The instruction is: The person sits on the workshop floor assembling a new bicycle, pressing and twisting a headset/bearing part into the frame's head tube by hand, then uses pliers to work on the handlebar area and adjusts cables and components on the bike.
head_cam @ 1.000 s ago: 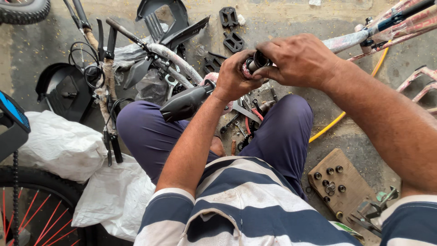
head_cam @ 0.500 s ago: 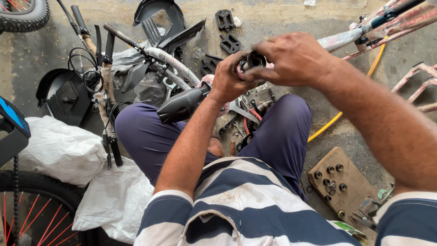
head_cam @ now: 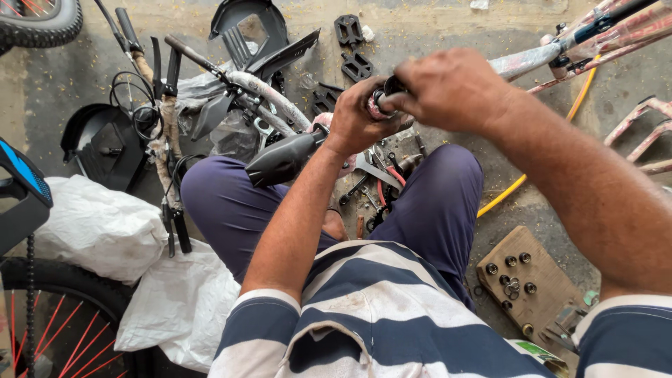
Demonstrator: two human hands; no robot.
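I sit cross-legged on a concrete floor. My left hand (head_cam: pixel 357 119) and my right hand (head_cam: pixel 444 91) meet in front of me, both closed around a small dark round metal part (head_cam: pixel 389 89) at the end of a wrapped bicycle frame tube (head_cam: pixel 521 63). The hands hide most of the part. A black bicycle saddle (head_cam: pixel 283 159) rests on my left knee, just under my left wrist. Loose hand tools (head_cam: pixel 378 185) lie on the floor between my knees.
A handlebar with brake levers and cables (head_cam: pixel 164 115) lies left. Black pedals (head_cam: pixel 353 49), a black mudguard (head_cam: pixel 245 28) and a chain cover (head_cam: pixel 98 140) lie beyond. White sacks (head_cam: pixel 105 227), a red-spoked wheel (head_cam: pixel 49 329), a wooden block with sockets (head_cam: pixel 525 283) and a yellow hose (head_cam: pixel 514 185) surround me.
Both hands stay clasped on the small part; they have shifted slightly, with little other movement.
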